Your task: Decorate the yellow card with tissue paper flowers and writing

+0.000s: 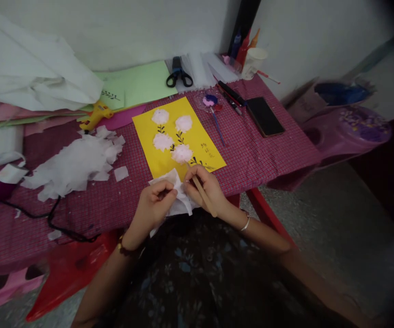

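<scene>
My left hand (156, 202) has its fingers curled in a pinch at the edge of a crumpled white tissue paper (182, 205) near the table's front edge. Between the fingers of my right hand (207, 184) is a pale wooden stick (202, 195), slanting with its wider end toward me; these fingers also meet the tissue. Just beyond both hands lies a yellow sheet (145, 139) bearing several fluffy pale pink paper flowers (182, 153), dark painted leaves and some handwriting. The stick's far end points at the nearest flower; whether they touch I cannot tell.
Left of the sheet are a pile of white tissue squares (77, 161), a yellow glue gun (97, 116) and a black cord (63, 228). Scissors (179, 73) lie behind. To the right are a paint palette (209, 100), a blue brush (218, 129), a phone (265, 116) and a cup (254, 59).
</scene>
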{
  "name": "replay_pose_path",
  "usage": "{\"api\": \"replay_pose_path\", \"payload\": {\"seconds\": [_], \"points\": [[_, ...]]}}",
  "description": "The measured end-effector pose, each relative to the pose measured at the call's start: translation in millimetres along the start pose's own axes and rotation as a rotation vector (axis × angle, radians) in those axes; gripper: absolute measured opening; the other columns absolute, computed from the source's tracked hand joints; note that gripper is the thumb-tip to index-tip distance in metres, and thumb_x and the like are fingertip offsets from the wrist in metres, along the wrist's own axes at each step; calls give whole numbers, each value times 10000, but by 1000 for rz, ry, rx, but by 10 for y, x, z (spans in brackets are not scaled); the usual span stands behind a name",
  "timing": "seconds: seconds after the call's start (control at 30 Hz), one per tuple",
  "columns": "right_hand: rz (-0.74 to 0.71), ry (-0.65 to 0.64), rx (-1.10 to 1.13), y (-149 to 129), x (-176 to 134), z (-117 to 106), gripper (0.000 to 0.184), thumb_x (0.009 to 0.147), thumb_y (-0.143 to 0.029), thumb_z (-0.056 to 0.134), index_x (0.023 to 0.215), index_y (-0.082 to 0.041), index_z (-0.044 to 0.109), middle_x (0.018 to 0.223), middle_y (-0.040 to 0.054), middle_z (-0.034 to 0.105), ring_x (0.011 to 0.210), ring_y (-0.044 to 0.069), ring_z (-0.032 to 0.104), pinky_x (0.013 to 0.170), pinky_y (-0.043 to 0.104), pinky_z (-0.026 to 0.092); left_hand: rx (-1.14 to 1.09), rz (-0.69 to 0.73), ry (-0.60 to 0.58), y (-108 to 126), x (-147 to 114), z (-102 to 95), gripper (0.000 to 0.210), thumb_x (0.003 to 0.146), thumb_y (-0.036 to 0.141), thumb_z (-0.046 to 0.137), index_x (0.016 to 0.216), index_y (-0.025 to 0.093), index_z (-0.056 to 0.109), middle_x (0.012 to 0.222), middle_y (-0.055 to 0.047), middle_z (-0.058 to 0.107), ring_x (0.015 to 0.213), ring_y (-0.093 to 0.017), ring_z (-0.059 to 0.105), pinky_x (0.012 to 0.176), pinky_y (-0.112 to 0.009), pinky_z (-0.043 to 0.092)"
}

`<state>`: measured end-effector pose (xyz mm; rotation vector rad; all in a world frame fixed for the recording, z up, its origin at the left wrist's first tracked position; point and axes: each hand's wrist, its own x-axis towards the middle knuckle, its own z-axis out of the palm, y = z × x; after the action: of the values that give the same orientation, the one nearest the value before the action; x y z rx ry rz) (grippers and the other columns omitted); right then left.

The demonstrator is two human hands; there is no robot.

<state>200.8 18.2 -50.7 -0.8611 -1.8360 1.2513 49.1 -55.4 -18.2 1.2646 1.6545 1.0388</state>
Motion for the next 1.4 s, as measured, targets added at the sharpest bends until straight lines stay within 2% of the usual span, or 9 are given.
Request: {"api": "replay_pose_path", "payload": {"seconds": [0.27,0.43,0.6,0.77,0.83,1.1,1.4], "points": [[-56,-46,18,-39,4,-1,202,738,-197,662,880,-235,524,821,-20,580,691,126,552,640,272,448,62,85,-46,-37,8,55,183,795,264,549,638,170,558,587,26,512,556,-103,443,521,-222,353],[-25,-11,26,-25,5,22,116,772,-184,596,844,-239,524,770,-33,585,681,125,546,639,265,438,71,91,-72,-23,-10,68,171,796,245,537,648,163,568,580,32,484,543,-97,421,507,-217,332],[-21,46,54,-48,15,9,114,760,-159,586,813,-228,513,708,-39,542,656,126,517,622,266,421,35,30,-56,-38,-7,51,162,788,256,554,657,162,560,580,37,480,543,-96,424,508,-216,334],[-80,-20,160,-4,1,8,170,773,-175,636,884,-240,524,908,-1,630,821,148,612,745,303,483,-43,27,-90,-79,13,42,138,815,255,541,713,166,567,611,37,512,545,-95,447,509,-212,350],[-90,-54,162,12,-10,16,183,774,-185,649,897,-249,529,934,-2,643,823,145,619,747,304,489,-79,42,-119,-85,20,40,134,825,250,531,724,170,567,613,39,522,543,-94,462,514,-211,362],[-70,3,162,-19,-21,23,139,773,-204,659,843,-241,544,793,-23,617,731,136,599,689,293,487,-82,102,-151,-74,25,54,145,822,218,533,688,168,558,614,38,523,554,-91,471,523,-209,364],[-138,8,42,-11,-33,20,89,798,-187,609,839,-243,553,763,-31,608,667,121,580,628,266,457,-109,51,-113,-97,-3,99,143,823,235,549,707,162,586,622,35,523,560,-90,454,527,-209,367]]}}
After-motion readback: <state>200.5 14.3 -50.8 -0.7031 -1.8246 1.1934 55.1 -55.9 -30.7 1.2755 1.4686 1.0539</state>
